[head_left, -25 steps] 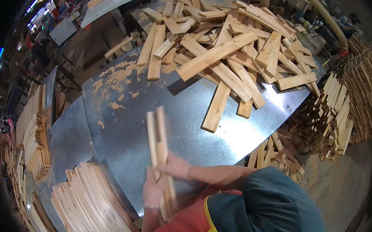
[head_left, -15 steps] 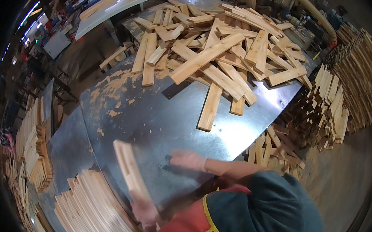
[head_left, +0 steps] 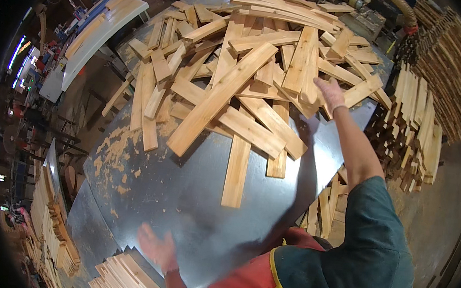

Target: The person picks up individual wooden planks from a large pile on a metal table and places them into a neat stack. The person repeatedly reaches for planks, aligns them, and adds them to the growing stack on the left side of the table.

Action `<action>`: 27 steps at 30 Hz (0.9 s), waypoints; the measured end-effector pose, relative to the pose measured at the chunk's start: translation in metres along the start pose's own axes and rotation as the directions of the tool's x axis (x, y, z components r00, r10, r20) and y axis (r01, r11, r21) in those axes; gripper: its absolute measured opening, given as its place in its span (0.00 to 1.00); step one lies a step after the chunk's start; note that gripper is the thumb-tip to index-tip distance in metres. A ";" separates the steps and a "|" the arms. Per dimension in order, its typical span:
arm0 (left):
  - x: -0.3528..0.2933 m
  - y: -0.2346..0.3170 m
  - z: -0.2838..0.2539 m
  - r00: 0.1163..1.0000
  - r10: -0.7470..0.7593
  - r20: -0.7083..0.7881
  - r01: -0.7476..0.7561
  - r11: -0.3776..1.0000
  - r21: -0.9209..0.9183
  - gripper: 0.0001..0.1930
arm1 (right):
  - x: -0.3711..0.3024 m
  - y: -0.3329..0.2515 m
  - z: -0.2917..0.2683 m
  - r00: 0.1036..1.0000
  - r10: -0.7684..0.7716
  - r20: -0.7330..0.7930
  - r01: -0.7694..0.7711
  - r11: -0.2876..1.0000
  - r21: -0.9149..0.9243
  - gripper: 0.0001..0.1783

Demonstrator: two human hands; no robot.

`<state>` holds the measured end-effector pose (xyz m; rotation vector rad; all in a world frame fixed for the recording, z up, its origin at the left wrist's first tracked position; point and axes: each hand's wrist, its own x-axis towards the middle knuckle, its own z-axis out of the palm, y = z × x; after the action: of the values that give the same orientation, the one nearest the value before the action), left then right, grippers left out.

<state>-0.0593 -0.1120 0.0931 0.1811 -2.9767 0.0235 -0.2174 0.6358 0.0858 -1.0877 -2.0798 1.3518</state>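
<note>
My right hand (head_left: 330,95) reaches out to the right side of a heap of short wooden boards, its fingers stretched toward the near end of a pale board (head_left: 309,88). It looks open; whether the fingertips touch the wood I cannot tell. My left hand (head_left: 158,249), slightly blurred, hovers over the near left part of the dark metal table (head_left: 180,216). Its fingers are spread and it holds nothing. Just below it lies a neat stack of boards (head_left: 125,278) set side by side. One loose board (head_left: 236,172) juts from the heap toward me.
Sawdust (head_left: 122,162) lies scattered on the table's left side. Bundled boards (head_left: 413,121) and a tall wood stack (head_left: 456,70) stand to the right. More stacked boards (head_left: 53,227) are at the left, and a white-edged bench (head_left: 105,40) stands far left.
My left hand has let go of the board it held and is now empty. My right arm has stretched forward and right to the heap. The view has shifted.
</note>
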 end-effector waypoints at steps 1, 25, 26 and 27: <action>0.027 0.053 -0.016 0.997 0.063 -0.040 -0.066 0.995 -0.074 0.50 | 0.015 -0.020 0.007 0.992 0.109 0.058 -0.102 0.989 -0.102 0.57; -0.052 0.160 -0.020 0.633 0.287 0.719 0.647 0.315 -0.695 0.43 | -0.375 0.009 0.102 0.590 0.046 0.806 -0.198 0.976 0.090 0.59; -0.063 0.146 -0.035 0.612 0.208 0.763 0.583 0.533 -0.614 0.45 | -0.402 0.013 0.108 0.516 0.078 0.853 -0.111 0.994 -0.024 0.58; -0.075 0.130 -0.044 0.595 0.123 0.794 0.497 0.720 -0.484 0.47 | -0.426 0.017 0.114 0.422 0.048 0.905 -0.060 0.998 -0.024 0.57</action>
<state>0.0056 0.0271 0.1234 0.5667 -3.4651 -1.5716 -0.0351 0.2354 0.0468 -0.3415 -2.7232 2.3529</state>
